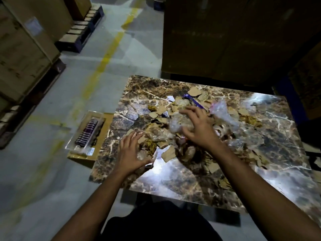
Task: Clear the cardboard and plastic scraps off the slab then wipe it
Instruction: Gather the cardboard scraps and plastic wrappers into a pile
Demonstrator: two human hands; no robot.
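Observation:
A glossy brown marble slab (pixel 271 153) lies in front of me, strewn across its middle with several torn cardboard scraps (pixel 169 153) and crumpled clear plastic. My right hand (pixel 199 126) curls its fingers around a wad of clear plastic (pixel 180 125) in the pile. My left hand (pixel 132 152) rests spread, fingers apart, on scraps near the slab's left edge, holding nothing that I can see. Another clear plastic piece (pixel 222 112) stands to the right of my right hand. A purple strip (pixel 194 100) lies at the far side of the pile.
A flat cardboard box (pixel 102 136) with a clear plastic package (pixel 86 133) on it sits on the concrete floor left of the slab. Tall cartons (pixel 234 37) stand behind the slab. Boxes on pallets (pixel 22 54) line the left. A yellow floor line (pixel 111 51) runs away.

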